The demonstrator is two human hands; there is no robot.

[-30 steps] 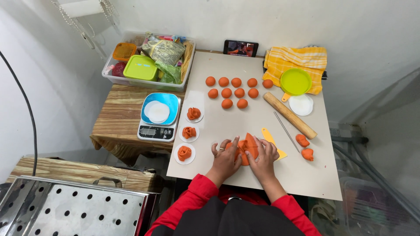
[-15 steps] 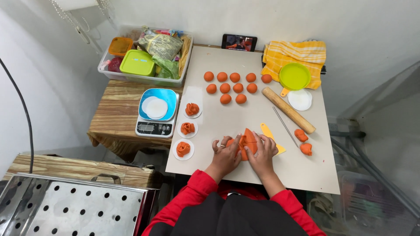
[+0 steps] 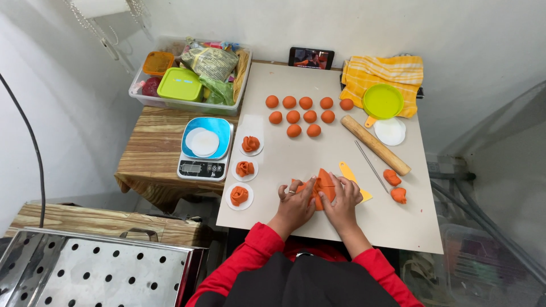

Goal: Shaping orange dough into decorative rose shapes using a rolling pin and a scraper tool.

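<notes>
Left hand: the left hand [image 3: 294, 200], in a red sleeve, rests on the pale board and presses against the left side of a folded piece of orange dough [image 3: 324, 185]; its grip is closed on the dough.
Right hand: the right hand [image 3: 343, 200] covers the right side of the same piece, fingers curled over it, grip clamped on the dough.
Dough in hand: the folded orange dough lies near the front edge of the flat beige work board [image 3: 341, 227], between both hands, partly hidden by the fingers.
Beside the hands: a thin yellow plastic scraper [image 3: 348, 170] lies touching the right hand's far side; a slim metal rod [image 3: 371, 158] lies just beyond it.
Finished pieces: three orange dough roses on round white paper discs [image 3: 245, 169] line the board's left edge.
Dough balls: ten smooth orange dough balls [image 3: 301, 116] sit in rows at the board's far end.
Right of the board: a wooden rolling pin [image 3: 374, 144] lies slantwise; two small orange dough lumps [image 3: 394, 186] lie near its lower end.
Far corner: a lime-green round plastic lid [image 3: 383, 100] rests on a yellow checked cloth [image 3: 387, 71].
Side table: a blue-topped digital kitchen scale [image 3: 205, 148] carrying white discs stands on a wooden table [image 3: 148, 153], before a clear plastic tub of packets [image 3: 190, 77].
</notes>
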